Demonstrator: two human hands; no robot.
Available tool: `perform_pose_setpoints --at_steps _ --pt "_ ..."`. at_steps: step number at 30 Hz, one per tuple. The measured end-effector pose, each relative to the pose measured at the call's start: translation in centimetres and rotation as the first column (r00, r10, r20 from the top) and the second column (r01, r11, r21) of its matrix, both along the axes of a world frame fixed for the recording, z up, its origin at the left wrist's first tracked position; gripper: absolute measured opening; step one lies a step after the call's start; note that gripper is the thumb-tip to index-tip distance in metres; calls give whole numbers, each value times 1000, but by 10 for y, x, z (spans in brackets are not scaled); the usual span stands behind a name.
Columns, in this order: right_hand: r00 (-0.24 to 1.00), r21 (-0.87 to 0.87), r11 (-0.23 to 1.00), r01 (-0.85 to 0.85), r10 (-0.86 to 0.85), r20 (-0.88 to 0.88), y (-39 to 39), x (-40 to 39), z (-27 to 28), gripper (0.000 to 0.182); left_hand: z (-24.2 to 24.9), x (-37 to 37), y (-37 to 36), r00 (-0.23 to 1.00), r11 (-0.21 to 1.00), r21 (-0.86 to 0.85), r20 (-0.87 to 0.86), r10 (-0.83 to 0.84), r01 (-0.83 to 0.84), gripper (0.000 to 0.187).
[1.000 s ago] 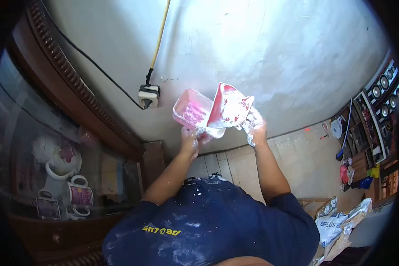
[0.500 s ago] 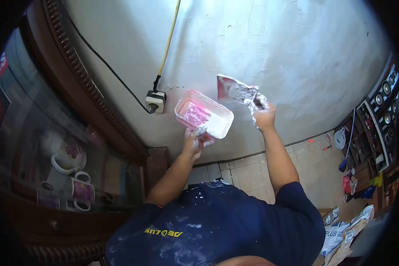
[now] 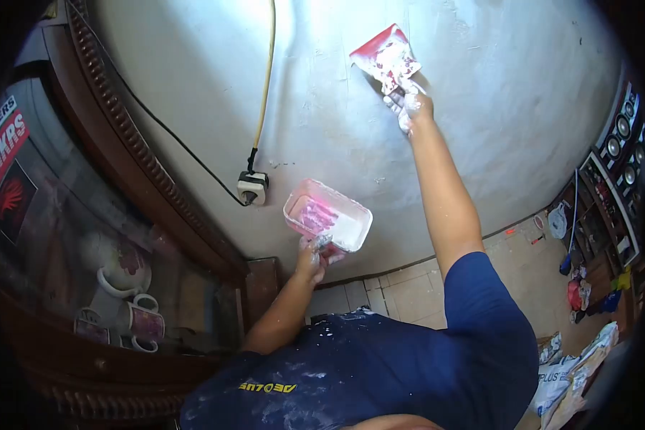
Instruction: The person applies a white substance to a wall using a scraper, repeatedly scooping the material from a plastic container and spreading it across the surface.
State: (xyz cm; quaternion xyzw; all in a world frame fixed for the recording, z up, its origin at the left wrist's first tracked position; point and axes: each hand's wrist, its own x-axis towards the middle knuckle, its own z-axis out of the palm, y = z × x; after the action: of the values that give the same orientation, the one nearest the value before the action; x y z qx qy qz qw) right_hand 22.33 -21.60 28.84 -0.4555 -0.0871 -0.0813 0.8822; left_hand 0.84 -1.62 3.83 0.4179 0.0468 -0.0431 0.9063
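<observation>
My left hand grips the near side of a pink plastic tub that holds white paste, its fingers smeared with the same stuff. Raised high against the pale wall, my right hand is closed on a red putty spreader. White paste coats much of the spreader's face and my right fingers. The spreader's broad edge points up and to the left, right at the wall surface. Below and to its left, the tub is tilted so that its inside shows.
A socket with a plug sits on the wall left of the tub, with a yellowish conduit above it. A wooden glass cabinet with mugs stands at left. Speakers and a paper sack are at right.
My right hand has reached up the wall with the spreader, which has turned to show more paste on its face. The tub sits a little lower in view, and the camera view has shifted.
</observation>
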Motion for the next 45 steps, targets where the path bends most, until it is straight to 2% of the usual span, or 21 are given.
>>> perform_pose_setpoints --at_steps 8,10,16,18,20,22,24,25,27,28,32,33,34,35,38,39,40,41,42,43,45 --pt "995 -36 996 87 -89 -39 -2 -9 -147 24 -9 -19 1 1000 998 63 -12 18 -18 43" --pt "996 28 1000 3 0 -90 -8 -43 -126 27 -2 -29 0 999 999 32 -31 32 -31 38" --pt "973 150 989 -17 -18 228 -27 -5 17 26 -30 -31 2 990 995 -61 -120 78 -85 39" --pt "959 176 982 -61 8 284 -24 16 42 23 -32 -30 0 997 999 -36 -76 11 -14 42" --pt "972 -15 980 196 -193 132 -20 38 38 14 -20 -33 -6 996 1000 -6 -94 -11 11 43" --pt "977 -126 969 211 -207 43 -33 98 -52 22 -20 -37 -11 995 1000 -10 -99 27 -28 41" --pt "952 -136 962 238 -258 -162 -8 28 -98 21 -32 -34 -10 994 1000 -29 -109 4 -7 41" --pt "901 -330 870 366 -420 -107 -7 27 -155 18 -37 -33 -7 994 999 -37 -106 -32 28 41" --pt "984 88 990 106 -92 -151 -1 -10 -211 25 -38 -32 -3 993 994 -62 -74 -95 90 43" --pt "988 303 953 -23 69 -140 4 -34 -208 29 -31 -34 -4 994 994 -60 -62 -95 91 43" --pt "964 379 887 -265 250 90 -23 -59 -136 34 -18 -43 -3 998 999 -39 -63 -2 0 47" --pt "995 187 977 -102 99 23 -30 -56 -101 33 -20 -44 -1 997 999 -51 -72 -17 14 48" --pt "978 149 983 -110 81 191 -36 -51 -57 32 -23 -43 -1 996 998 -62 -82 -34 29 48" --pt "988 100 991 -91 77 135 -49 -26 -24 30 -31 -41 0 996 997 -71 -75 -40 34 50" --pt "966 89 995 -40 15 260 -43 4 79 21 -20 -45 -6 995 994 -102 -90 -49 40 51" --pt "971 -30 997 -71 76 225 -47 25 86 20 -24 -45 -6 994 996 -81 -94 -50 43 50" --pt "975 -145 984 -107 132 179 -52 55 83 19 -30 -45 -7 994 996 -79 -100 -53 45 50" --pt "985 20 999 -41 37 166 -52 125 43 15 -35 -44 -7 995 993 -110 -94 -47 36 49" --pt "986 -62 994 88 -78 147 -48 151 -7 13 -39 -43 -7 995 990 -140 -86 -43 30 49" --pt "971 -146 966 213 -194 137 -45 162 -52 11 -42 -43 -6 995 989 -140 -91 -51 38 49" --pt "993 -240 965 108 -114 -13 -26 97 -117 6 -46 -43 -6 994 988 -131 -63 -90 81 47"
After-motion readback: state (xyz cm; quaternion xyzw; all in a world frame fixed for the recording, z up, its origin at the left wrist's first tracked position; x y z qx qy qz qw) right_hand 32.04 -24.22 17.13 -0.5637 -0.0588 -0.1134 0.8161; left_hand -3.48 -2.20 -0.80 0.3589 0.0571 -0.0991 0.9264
